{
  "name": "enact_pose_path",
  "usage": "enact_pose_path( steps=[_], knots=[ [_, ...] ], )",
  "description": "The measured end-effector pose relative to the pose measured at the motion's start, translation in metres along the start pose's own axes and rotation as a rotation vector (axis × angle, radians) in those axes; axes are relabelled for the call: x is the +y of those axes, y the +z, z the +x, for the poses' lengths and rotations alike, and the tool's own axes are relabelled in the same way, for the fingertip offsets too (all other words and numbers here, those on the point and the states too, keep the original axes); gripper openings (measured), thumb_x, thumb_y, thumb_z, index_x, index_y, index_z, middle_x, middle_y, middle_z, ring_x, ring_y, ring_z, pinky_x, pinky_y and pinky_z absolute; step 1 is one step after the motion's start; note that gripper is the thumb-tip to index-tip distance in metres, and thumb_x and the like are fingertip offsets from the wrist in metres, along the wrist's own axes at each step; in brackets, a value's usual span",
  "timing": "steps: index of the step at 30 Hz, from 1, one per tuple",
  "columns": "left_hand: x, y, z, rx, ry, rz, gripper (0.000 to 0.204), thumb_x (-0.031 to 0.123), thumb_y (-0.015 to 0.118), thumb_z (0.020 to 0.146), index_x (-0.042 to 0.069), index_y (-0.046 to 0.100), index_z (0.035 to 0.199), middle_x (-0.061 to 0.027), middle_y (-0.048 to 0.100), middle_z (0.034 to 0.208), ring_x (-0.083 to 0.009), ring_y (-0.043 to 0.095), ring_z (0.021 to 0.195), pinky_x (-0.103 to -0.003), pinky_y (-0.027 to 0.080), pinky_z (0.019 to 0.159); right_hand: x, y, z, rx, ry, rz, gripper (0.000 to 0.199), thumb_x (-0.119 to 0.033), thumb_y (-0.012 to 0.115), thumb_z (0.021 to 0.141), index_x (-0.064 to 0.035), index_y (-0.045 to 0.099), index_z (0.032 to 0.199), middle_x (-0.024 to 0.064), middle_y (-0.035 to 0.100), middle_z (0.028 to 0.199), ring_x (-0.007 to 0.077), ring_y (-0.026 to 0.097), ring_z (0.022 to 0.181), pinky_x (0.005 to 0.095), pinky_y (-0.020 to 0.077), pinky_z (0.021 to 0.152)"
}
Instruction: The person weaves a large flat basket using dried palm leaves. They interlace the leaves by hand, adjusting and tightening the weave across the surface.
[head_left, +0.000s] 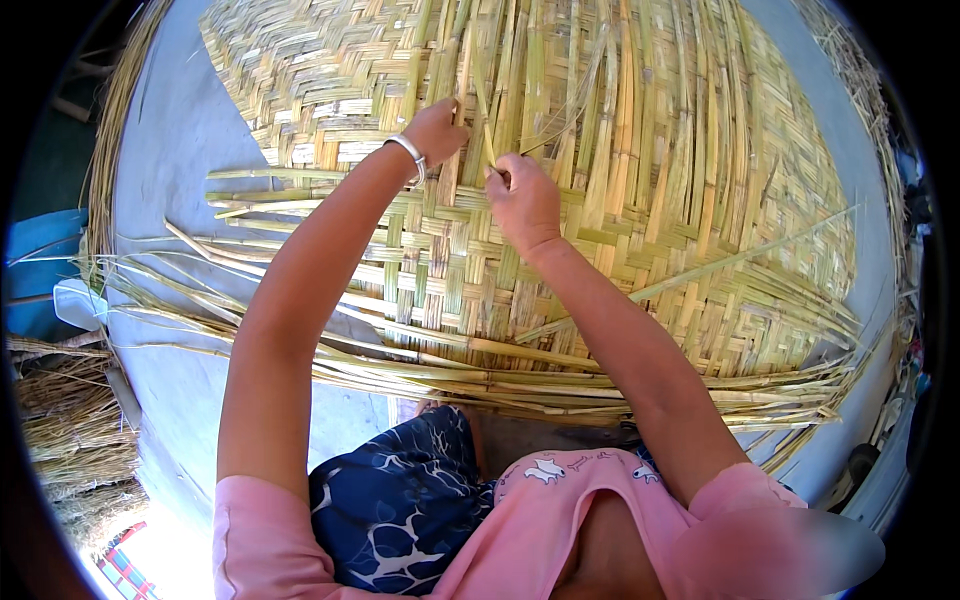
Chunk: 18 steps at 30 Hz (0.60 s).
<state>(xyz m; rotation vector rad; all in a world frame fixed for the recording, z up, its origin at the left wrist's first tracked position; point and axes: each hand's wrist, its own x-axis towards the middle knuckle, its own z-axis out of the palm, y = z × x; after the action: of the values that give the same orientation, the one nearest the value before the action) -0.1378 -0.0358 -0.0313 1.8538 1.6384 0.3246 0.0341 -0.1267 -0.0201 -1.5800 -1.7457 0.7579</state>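
A large woven mat point(310, 75) of flat, yellow-green split cane strips lies in front of me, with many long strips point(625, 110) running away from me over its far part. My left hand point(437, 135), a pale bangle point(408, 155) at its wrist, is closed at one of these lengthwise strips; its fingertips are partly hidden. Just to the right and a little nearer, my right hand point(525, 205) pinches the near end of a narrow cane strip point(484, 110) between thumb and forefinger. Checkered weave point(435, 265) shows below both hands.
Loose crosswise cane strips point(500, 380) lie bundled along the mat's near edge, between it and my legs. One strip point(740, 258) slants over the right side. Bundles of dry stalks point(70, 420) stand at the left, near a white container point(78, 303). The floor point(180, 400) is grey-blue.
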Motion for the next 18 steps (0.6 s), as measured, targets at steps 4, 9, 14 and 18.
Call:
enact_pose_path(
  steps=[4,9,14,18],
  knots=[
    [0.0,0.0,0.013,-0.076,-0.191,-0.091,0.042,0.032,0.074,0.072,-0.002,0.063,0.095,-0.0101,0.061,0.071,-0.0193,0.056,0.06,-0.034,0.049,0.059,-0.008,-0.007,-0.002,-0.02,0.052,0.079,0.013,-0.018,0.062,0.081,-0.0048,0.058,0.079,0.0145,0.058,0.076,0.0337,0.057,0.069,0.0422,0.0451,0.062],
    [0.005,-0.012,0.003,-0.243,-0.376,-0.504,0.034,0.029,0.076,0.072,0.002,0.065,0.091,-0.0043,0.061,0.072,-0.0092,0.051,0.059,-0.025,0.041,0.053,-0.004,-0.001,0.0,0.007,0.181,0.165,0.014,-0.017,0.062,0.08,-0.004,0.058,0.079,0.0153,0.059,0.076,0.0338,0.057,0.069,0.0414,0.0454,0.064],
    [0.022,-0.01,-0.029,-0.276,-0.253,-1.115,0.036,0.023,0.077,0.074,0.001,0.063,0.099,-0.003,0.063,0.084,-0.0093,0.05,0.062,-0.023,0.039,0.057,0.007,0.012,0.004,-0.016,0.172,0.029,0.014,-0.016,0.061,0.079,-0.0038,0.058,0.084,0.0174,0.059,0.078,0.0351,0.058,0.074,0.0424,0.0462,0.066],
    [0.0,-0.004,-0.016,-0.195,-0.251,-0.739,0.041,0.024,0.079,0.071,0.001,0.061,0.1,-0.0075,0.063,0.087,-0.0131,0.055,0.071,-0.027,0.044,0.062,0.004,0.013,0.006,-0.029,0.138,0.05,0.016,-0.016,0.06,0.079,-0.0031,0.058,0.088,0.0192,0.06,0.081,0.0368,0.058,0.077,0.0437,0.0464,0.067]
  ],
)
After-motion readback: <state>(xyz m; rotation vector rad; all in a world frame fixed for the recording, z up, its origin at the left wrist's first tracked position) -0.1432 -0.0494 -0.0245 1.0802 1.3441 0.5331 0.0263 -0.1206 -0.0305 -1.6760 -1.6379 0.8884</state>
